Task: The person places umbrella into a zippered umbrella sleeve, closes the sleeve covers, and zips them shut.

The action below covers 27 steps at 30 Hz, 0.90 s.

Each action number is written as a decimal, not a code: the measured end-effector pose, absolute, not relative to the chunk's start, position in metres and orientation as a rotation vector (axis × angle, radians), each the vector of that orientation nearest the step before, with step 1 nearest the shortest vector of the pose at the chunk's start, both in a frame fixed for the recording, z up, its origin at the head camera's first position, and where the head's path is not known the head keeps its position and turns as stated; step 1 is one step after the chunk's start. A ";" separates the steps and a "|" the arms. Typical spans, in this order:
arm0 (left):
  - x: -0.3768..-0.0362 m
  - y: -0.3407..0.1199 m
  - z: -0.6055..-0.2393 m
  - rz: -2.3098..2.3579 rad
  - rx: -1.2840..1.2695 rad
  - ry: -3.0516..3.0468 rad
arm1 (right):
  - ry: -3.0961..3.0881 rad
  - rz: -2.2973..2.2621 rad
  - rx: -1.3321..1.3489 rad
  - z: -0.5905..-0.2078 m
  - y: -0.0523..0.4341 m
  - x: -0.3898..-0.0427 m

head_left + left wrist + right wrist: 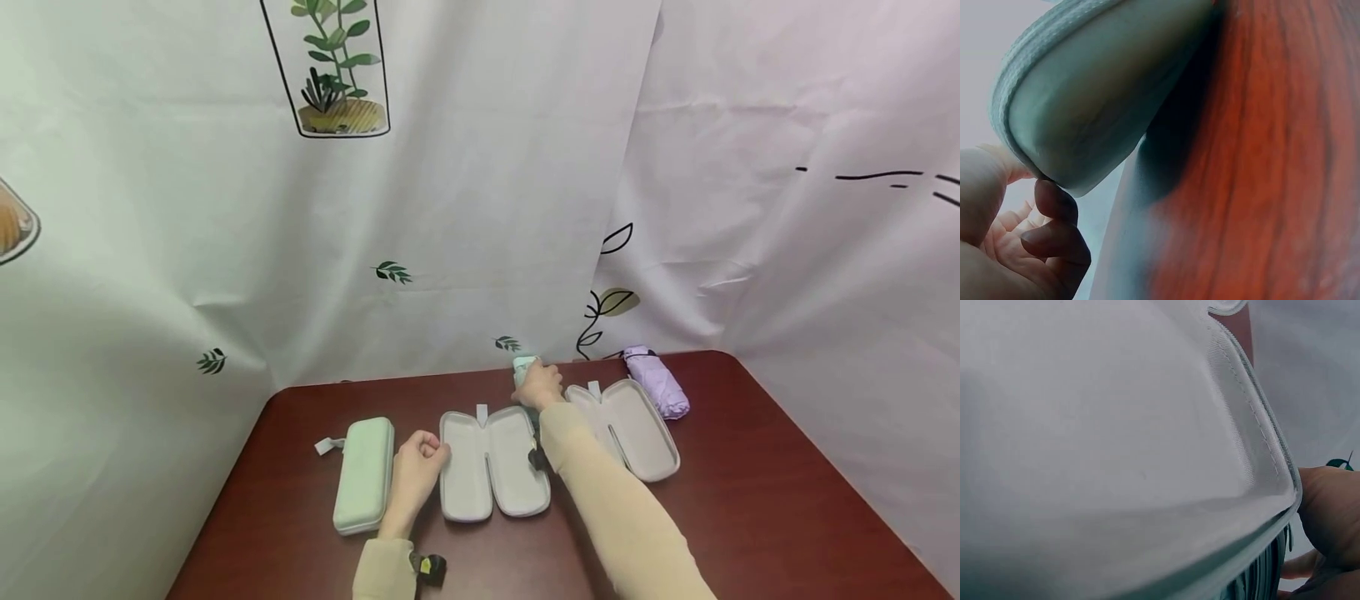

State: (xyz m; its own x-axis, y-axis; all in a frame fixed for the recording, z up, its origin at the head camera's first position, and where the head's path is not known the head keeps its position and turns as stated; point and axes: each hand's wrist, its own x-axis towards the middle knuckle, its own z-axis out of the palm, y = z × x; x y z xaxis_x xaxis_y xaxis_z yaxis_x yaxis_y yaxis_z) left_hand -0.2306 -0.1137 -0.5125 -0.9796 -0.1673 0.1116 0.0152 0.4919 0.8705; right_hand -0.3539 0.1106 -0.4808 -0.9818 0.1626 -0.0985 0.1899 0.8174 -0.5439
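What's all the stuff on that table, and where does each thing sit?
closed case: one, pale green, table's left part
open cases: two, grey inside, middle and right
green umbrella: one, folded, behind the middle case
purple umbrella: one, folded, back right
table: one, dark red-brown
curtains: white, leaf prints, behind
left hand: curled at the middle case's left edge
right hand: grips the green umbrella
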 end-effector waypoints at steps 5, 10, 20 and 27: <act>-0.229 -0.114 -0.514 -1.500 0.141 -2.548 | 2.936 -0.957 0.262 -0.483 0.111 -0.352; -0.229 -0.114 -0.516 -1.514 0.144 -2.535 | 2.964 -1.010 0.212 -0.482 0.109 -0.349; -0.230 -0.114 -0.519 -1.519 0.156 -2.535 | 3.028 -1.135 0.068 -0.467 0.114 -0.348; -0.232 -0.112 -0.519 -1.539 0.143 -2.514 | 3.033 -1.164 0.041 -0.447 0.117 -0.335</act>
State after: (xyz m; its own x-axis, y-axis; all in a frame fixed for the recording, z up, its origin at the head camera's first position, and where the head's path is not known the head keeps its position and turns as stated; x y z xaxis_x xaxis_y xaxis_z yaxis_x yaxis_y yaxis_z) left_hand -0.2325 -0.1124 -0.5190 -0.9772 -0.1807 0.1118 0.0173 0.4565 0.8895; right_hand -0.3351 0.1168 -0.4466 -0.9939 0.0617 0.0910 -0.0150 0.7437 -0.6683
